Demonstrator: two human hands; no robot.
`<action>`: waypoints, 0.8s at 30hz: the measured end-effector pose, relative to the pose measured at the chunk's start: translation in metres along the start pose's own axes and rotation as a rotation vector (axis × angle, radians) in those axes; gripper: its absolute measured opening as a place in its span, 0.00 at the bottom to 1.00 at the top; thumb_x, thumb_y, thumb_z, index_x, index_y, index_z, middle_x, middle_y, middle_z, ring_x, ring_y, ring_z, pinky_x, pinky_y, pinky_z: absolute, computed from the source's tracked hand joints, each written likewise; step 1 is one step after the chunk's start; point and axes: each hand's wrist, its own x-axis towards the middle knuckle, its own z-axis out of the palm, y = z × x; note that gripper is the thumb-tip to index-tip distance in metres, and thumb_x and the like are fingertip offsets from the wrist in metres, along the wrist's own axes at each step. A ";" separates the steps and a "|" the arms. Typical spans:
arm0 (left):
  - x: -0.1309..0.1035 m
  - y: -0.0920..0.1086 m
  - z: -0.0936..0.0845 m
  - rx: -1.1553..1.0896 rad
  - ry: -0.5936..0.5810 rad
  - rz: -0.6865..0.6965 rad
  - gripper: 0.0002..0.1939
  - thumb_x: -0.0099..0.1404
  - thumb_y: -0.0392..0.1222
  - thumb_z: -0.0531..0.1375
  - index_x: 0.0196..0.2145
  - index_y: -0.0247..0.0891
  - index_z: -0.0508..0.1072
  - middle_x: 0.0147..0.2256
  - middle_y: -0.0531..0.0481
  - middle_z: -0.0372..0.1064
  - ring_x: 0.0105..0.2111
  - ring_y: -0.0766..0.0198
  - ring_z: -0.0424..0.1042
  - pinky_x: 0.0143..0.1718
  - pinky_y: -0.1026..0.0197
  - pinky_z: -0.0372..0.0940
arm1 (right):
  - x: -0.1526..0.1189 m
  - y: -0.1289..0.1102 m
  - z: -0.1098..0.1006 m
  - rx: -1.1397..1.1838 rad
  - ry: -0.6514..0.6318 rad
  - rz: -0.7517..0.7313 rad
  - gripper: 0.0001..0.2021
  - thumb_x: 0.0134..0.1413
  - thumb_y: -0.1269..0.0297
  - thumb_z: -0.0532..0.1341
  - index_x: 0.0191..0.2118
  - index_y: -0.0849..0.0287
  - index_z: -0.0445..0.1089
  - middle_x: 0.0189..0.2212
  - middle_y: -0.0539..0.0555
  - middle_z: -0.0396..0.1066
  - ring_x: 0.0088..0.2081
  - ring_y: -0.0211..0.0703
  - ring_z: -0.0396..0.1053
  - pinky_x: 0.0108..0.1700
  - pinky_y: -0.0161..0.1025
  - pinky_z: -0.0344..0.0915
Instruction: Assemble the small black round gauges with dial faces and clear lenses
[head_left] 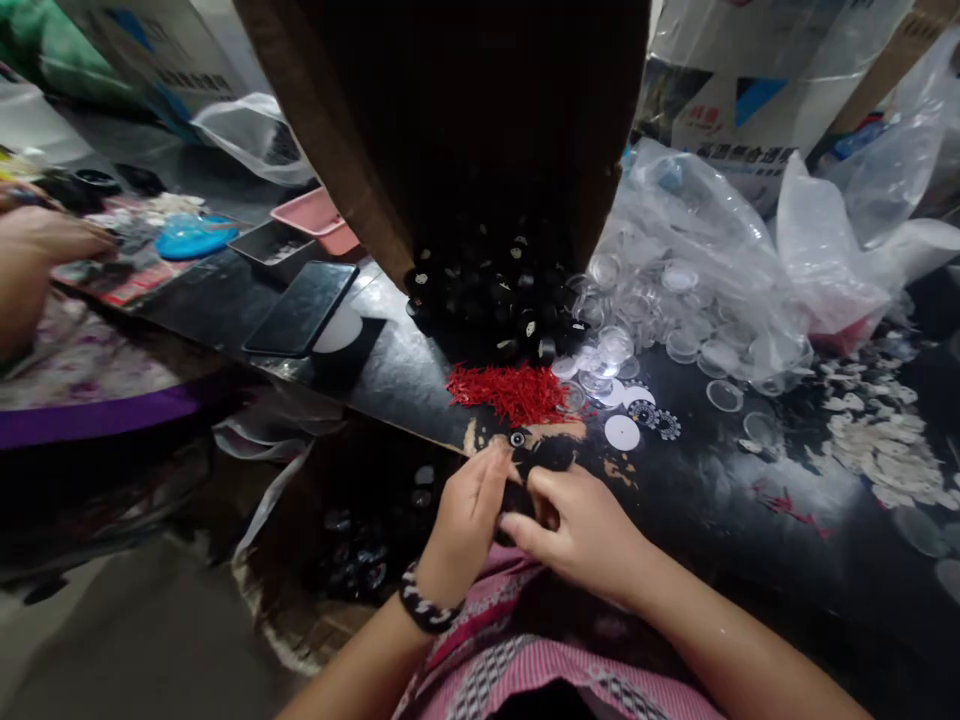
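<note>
My left hand (pixel 466 515) and my right hand (pixel 589 520) meet at the table's near edge. Between them is a dark, rounded part (pixel 516 503), mostly hidden by my fingers, so its exact kind cannot be told. Both hands are closed around it. Just beyond my left fingertips lies a small black piece with a pale ring (pixel 517 439). A pile of thin red pointers (pixel 514 393) spreads behind that. To its right are a white disc (pixel 622 432) and black dial rings with white markings (pixel 666 425).
A tipped carton (pixel 330 120) spills black parts (pixel 510 300) onto the table. Clear round covers (pixel 637 310) and white pieces (pixel 885 440) are heaped right. A phone (pixel 301 308) and trays lie left, near another person's hand (pixel 52 245). Below the edge stands an open sack (pixel 262 600).
</note>
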 end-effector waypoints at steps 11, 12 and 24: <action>0.103 -0.001 -0.046 0.390 0.117 0.232 0.18 0.65 0.50 0.55 0.49 0.39 0.71 0.44 0.43 0.72 0.45 0.52 0.70 0.52 0.50 0.60 | 0.014 0.024 -0.018 -0.089 -0.011 0.092 0.10 0.62 0.64 0.56 0.29 0.57 0.67 0.27 0.50 0.72 0.30 0.40 0.67 0.33 0.36 0.57; 0.124 0.004 -0.036 0.384 0.103 0.228 0.21 0.63 0.51 0.58 0.50 0.39 0.70 0.45 0.42 0.72 0.45 0.51 0.70 0.52 0.49 0.60 | 0.015 0.021 -0.017 -0.093 -0.009 0.092 0.10 0.62 0.64 0.56 0.29 0.58 0.68 0.27 0.50 0.72 0.31 0.41 0.67 0.33 0.36 0.58; 0.073 0.010 -0.010 -0.624 -0.062 -0.225 0.18 0.65 0.52 0.56 0.50 0.44 0.71 0.45 0.48 0.73 0.42 0.57 0.75 0.47 0.52 0.71 | 0.001 0.081 -0.058 -0.476 0.191 0.325 0.17 0.59 0.64 0.60 0.54 0.59 0.66 0.48 0.61 0.65 0.46 0.52 0.68 0.48 0.49 0.64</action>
